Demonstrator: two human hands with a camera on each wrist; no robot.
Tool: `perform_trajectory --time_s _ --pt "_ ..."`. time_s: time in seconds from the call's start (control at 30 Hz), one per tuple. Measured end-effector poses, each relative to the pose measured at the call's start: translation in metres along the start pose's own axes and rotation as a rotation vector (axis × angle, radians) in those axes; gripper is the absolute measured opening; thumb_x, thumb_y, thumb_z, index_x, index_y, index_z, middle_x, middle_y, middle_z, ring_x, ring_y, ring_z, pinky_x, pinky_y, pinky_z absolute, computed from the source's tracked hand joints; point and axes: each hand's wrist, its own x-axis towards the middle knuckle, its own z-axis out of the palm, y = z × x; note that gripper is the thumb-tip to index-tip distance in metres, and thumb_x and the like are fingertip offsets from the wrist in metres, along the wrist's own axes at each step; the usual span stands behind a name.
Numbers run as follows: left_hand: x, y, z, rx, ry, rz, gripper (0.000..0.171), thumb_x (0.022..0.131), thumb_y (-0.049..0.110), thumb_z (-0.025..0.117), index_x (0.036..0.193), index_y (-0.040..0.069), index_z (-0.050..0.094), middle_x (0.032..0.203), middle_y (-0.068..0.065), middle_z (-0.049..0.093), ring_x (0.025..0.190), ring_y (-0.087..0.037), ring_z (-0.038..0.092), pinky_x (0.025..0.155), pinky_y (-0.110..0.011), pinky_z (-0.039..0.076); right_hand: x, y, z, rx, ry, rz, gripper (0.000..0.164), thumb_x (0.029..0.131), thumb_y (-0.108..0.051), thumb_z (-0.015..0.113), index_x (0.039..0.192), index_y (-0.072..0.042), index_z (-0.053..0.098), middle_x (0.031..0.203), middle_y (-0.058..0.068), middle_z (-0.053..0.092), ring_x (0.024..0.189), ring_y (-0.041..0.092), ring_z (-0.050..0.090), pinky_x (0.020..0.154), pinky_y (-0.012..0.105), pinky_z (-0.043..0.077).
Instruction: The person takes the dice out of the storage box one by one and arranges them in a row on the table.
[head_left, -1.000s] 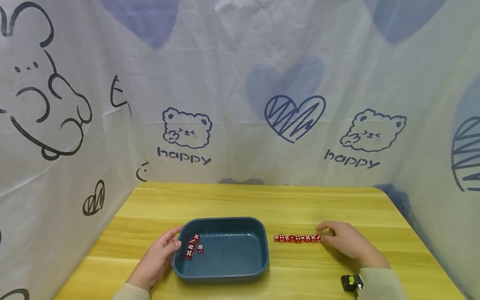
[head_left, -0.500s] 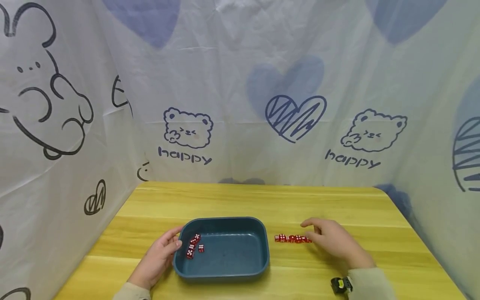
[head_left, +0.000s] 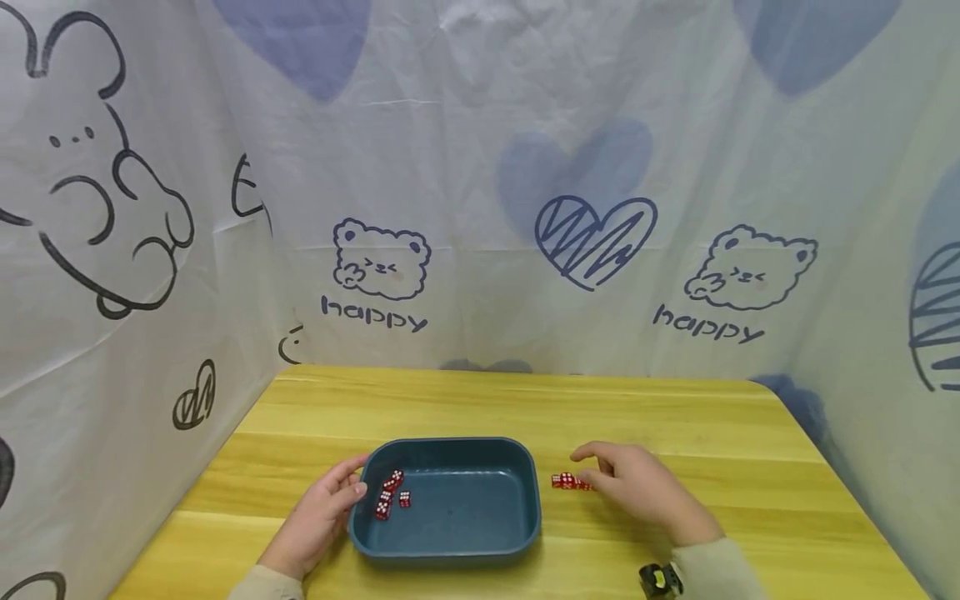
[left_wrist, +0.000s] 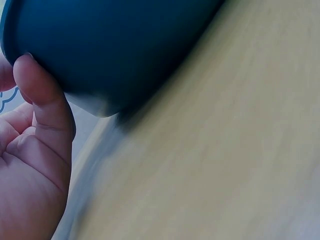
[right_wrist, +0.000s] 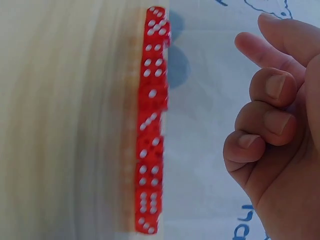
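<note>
My left hand (head_left: 318, 512) holds the left end of a dark teal rectangular tray (head_left: 450, 554), thumb at its rim. In the left wrist view, the thumb (left_wrist: 42, 95) lies against the wall of the tray (left_wrist: 110, 55). Several red dice with white pips (head_left: 383, 505) lie inside, near the left end. To the right of the tray, a straight row of red dice (head_left: 567, 481) sits on the table. My right hand (head_left: 637, 483) is over the row's right part and hides it. The right wrist view shows the dice row (right_wrist: 151, 120) apart from that hand, whose lower fingers (right_wrist: 250, 145) are loosely curled.
The yellow wood-grain table (head_left: 487, 408) runs back to a white cloth wall (head_left: 480, 292) printed with hearts and bears. Similar cloth hangs at left and right. A black device (head_left: 660, 581) is at the right sleeve (head_left: 716, 575).
My right hand has slid left along the dice row, covering more of it and coming closer to the tray. The left hand and the tray stay in place; the view has shifted slightly.
</note>
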Motion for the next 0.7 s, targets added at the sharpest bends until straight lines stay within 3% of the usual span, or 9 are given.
perform_trajectory --time_s 0.3,0.53,0.7 --pt "0.001 0.002 0.0 0.004 -0.001 -0.005 0.06 0.103 0.011 0.055 0.155 -0.002 0.029 0.11 -0.015 0.054 0.09 -0.018 0.059 0.072 -0.027 0.055 0.009 -0.023 -0.004 -0.029 0.002 -0.025 0.021 0.098 -0.03 0.067 0.118 -0.031 0.071 0.063 -0.01 0.047 0.053 0.007 0.041 0.051 0.026 0.038" --pt "0.001 0.002 0.001 0.011 0.01 -0.009 0.06 0.103 0.012 0.056 0.155 -0.002 0.03 0.11 -0.015 0.053 0.089 -0.017 0.059 0.07 -0.026 0.054 0.02 -0.037 -0.006 -0.031 -0.018 -0.076 0.024 0.098 -0.041 0.066 0.119 -0.031 0.07 0.064 -0.01 0.048 0.055 0.007 0.044 0.052 0.026 0.04" --pt "0.002 0.001 0.0 0.0 0.026 -0.027 0.059 0.102 0.012 0.056 0.155 0.001 0.032 0.11 -0.015 0.053 0.088 -0.018 0.059 0.069 -0.026 0.053 0.027 -0.05 -0.006 -0.055 -0.032 -0.113 0.023 0.099 -0.035 0.067 0.121 -0.029 0.07 0.063 -0.01 0.048 0.054 0.007 0.044 0.053 0.027 0.041"
